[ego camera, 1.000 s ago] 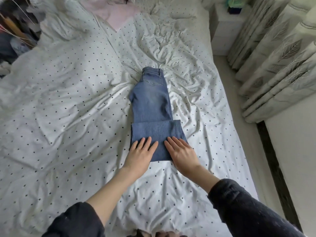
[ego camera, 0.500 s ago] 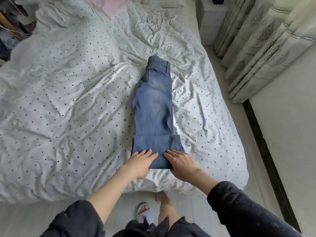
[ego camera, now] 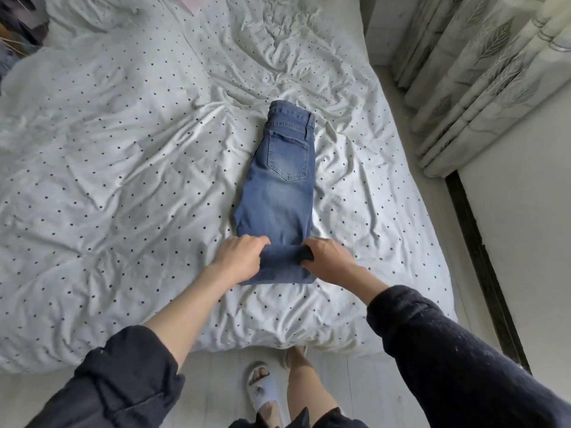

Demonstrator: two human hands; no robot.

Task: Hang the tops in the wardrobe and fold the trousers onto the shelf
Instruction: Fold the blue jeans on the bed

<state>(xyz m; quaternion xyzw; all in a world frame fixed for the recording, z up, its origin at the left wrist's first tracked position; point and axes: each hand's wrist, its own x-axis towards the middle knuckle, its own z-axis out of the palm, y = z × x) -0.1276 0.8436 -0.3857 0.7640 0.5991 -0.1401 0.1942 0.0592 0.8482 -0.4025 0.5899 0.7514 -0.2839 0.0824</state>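
A pair of blue jeans (ego camera: 281, 183) lies folded lengthwise on the dotted white bedcover (ego camera: 123, 180), waistband away from me and back pocket up. The near end is folded over into a thick roll. My left hand (ego camera: 239, 257) grips the left side of that roll, fingers curled under the fold. My right hand (ego camera: 329, 261) grips the right side, thumb tucked into the roll's open end. No tops or wardrobe shelf are in view.
Leaf-patterned curtains (ego camera: 482, 72) hang at the right beside a narrow strip of floor. A white bedside cabinet (ego camera: 383, 29) stands at the far right of the bed. Piled clothes (ego camera: 15, 32) show at the top left corner. My slippered foot (ego camera: 265, 393) stands on pale flooring below the bed edge.
My hands went from lying flat on the folded leg end to gripping it, and the near end is now rolled over. The view has pulled back from the bed.
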